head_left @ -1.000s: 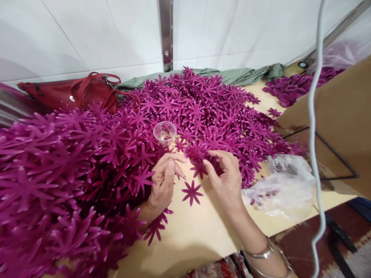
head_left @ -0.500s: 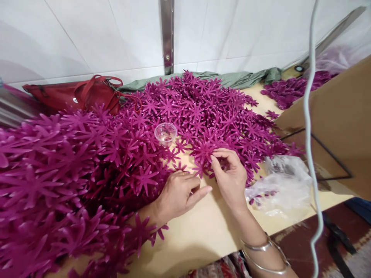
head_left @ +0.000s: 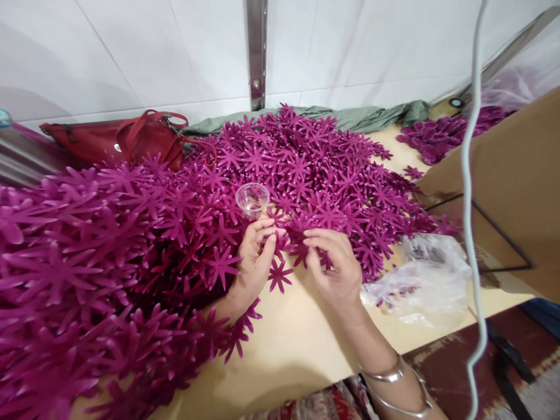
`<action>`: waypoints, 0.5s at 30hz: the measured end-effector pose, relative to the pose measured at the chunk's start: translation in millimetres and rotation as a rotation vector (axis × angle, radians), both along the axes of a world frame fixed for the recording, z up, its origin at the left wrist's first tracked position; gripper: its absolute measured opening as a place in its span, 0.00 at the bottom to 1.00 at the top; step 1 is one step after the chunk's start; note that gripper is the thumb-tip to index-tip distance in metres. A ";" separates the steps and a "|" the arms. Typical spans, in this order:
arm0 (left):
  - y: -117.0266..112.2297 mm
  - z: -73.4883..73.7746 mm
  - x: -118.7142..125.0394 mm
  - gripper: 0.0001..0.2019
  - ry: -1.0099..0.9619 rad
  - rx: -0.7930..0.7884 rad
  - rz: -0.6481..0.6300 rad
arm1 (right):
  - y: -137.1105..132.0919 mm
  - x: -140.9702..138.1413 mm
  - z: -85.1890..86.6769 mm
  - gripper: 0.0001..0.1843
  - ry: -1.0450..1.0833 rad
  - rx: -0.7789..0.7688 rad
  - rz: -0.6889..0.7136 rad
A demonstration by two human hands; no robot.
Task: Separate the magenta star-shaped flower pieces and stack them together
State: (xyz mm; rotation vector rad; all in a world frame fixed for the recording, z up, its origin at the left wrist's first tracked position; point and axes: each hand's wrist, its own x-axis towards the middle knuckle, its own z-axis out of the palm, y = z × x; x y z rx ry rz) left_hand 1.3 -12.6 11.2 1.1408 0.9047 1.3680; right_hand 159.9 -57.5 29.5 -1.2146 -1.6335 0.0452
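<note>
Left hand [head_left: 254, 256] now pinches a purple flower [head_left: 283, 240].

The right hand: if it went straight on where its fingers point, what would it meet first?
Probably the purple flower piece by the left hand's fingertips, though depth is unclear here.

I see a magenta, narrow-petalled flower piece [head_left: 282, 240], partly hidden, pinched in the left hand [head_left: 254, 252], while a loose matching flower [head_left: 280, 276] lies flat just nearer the person.
</note>
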 end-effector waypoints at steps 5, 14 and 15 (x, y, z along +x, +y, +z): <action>-5.5 3.4 -6.4 0.20 0.209 0.175 0.044 | 6.5 7.0 -9.2 0.14 -0.120 -0.108 -0.243; -11.5 44.7 -9.7 0.16 0.127 0.030 -0.033 | -19.5 -34.4 -11.7 0.13 -0.403 -0.347 0.044; -8.3 49.2 -10.0 0.15 0.075 -0.004 -0.049 | -23.5 -39.9 -10.9 0.12 -0.377 -0.349 0.074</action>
